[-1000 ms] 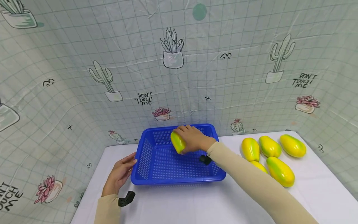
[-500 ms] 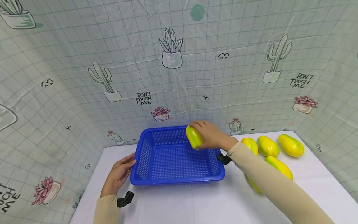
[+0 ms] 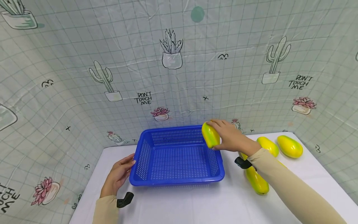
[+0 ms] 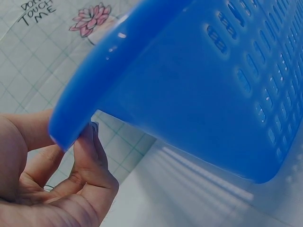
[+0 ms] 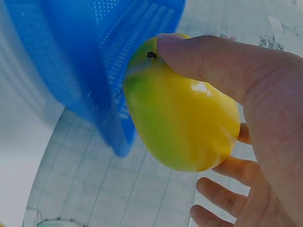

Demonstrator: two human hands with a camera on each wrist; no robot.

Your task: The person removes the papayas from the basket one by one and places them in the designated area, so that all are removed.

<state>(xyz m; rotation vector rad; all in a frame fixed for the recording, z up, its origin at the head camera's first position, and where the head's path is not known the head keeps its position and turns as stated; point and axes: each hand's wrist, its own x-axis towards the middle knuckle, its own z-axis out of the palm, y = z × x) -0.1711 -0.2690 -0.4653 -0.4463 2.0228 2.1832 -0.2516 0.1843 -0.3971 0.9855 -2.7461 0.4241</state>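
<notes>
A blue plastic basket [image 3: 179, 161] with slotted walls stands on the table, and no fruit shows inside it. At its left end my left hand [image 3: 118, 174] pinches the rim; the left wrist view has the thumb and fingers [image 4: 92, 156] on either side of the basket's edge [image 4: 90, 85]. My right hand [image 3: 230, 137] grips a yellow-green mango [image 3: 211, 135] above the basket's back right corner. In the right wrist view the thumb [image 5: 203, 59] lies across the mango [image 5: 180, 109] near its dark stem end, with fingers on the far side.
Several more mangoes lie on the white tabletop at the right, among them one at the far right [image 3: 290, 146], one behind it [image 3: 267, 145] and one nearer the front [image 3: 257, 181]. My right forearm partly covers others. A patterned cloth [image 3: 179, 84] rises behind the table.
My right hand has carried the mango rightward, from over the middle of the basket to its right rim. The left hand has kept its place on the basket.
</notes>
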